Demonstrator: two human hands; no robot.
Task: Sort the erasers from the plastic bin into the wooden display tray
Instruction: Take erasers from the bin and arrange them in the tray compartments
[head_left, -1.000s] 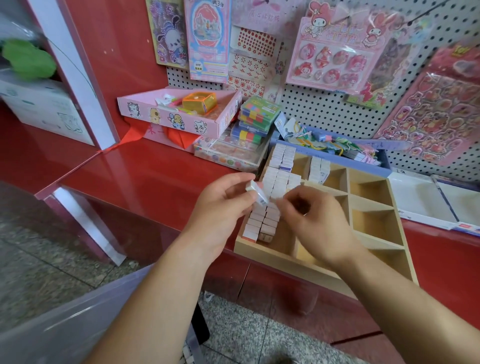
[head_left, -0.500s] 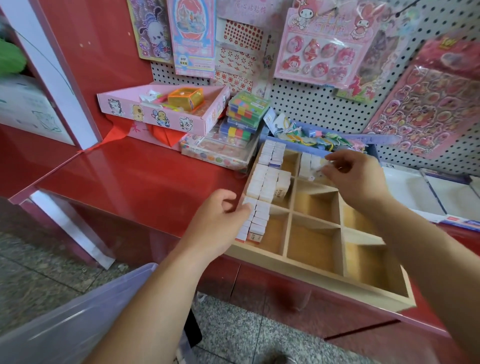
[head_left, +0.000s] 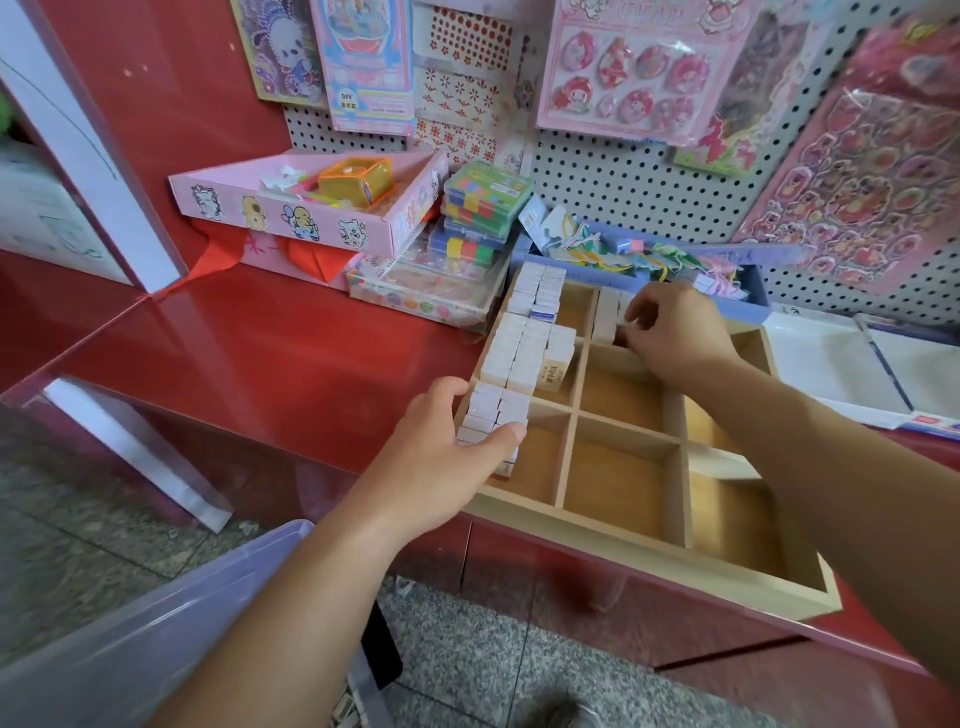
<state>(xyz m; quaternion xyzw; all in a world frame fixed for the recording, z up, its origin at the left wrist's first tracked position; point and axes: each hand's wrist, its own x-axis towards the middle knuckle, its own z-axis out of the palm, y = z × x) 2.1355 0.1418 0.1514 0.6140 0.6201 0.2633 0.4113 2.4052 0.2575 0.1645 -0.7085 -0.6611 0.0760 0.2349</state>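
The red desk (head_left: 260, 353) runs under a pegboard hung with sticker packs. The bin (head_left: 156, 623) sits low at the person's left, below the desk's front edge and within easy reach for refills, though its contents are almost wholly out of sight. The tray (head_left: 649, 564) lies at the desk's front edge, close to the body, so both arms reach every compartment. Its left column is packed with erasers (head_left: 519, 353) standing on edge in tight rows, which probably fits the most in and keeps the faces level for display. The far middle compartment holds only a short stack, and the other compartments in view are bare wood, so the sorting looks under halfway done. The left hand (head_left: 441, 457) sits at the tray's near left corner. Its fingers (head_left: 447, 387) curl over the outer wall and the thumb lies across the nearest erasers, seemingly to steady the tray and stop that row from tipping. The right hand (head_left: 675, 332) reaches into the far middle compartment, fingertips (head_left: 641, 332) bunched and pinching what looks like one eraser (head_left: 629, 325) against the stack there. The spot is blurred, so I cannot tell whether it is seated yet. It should go in upright and flush against its neighbours.
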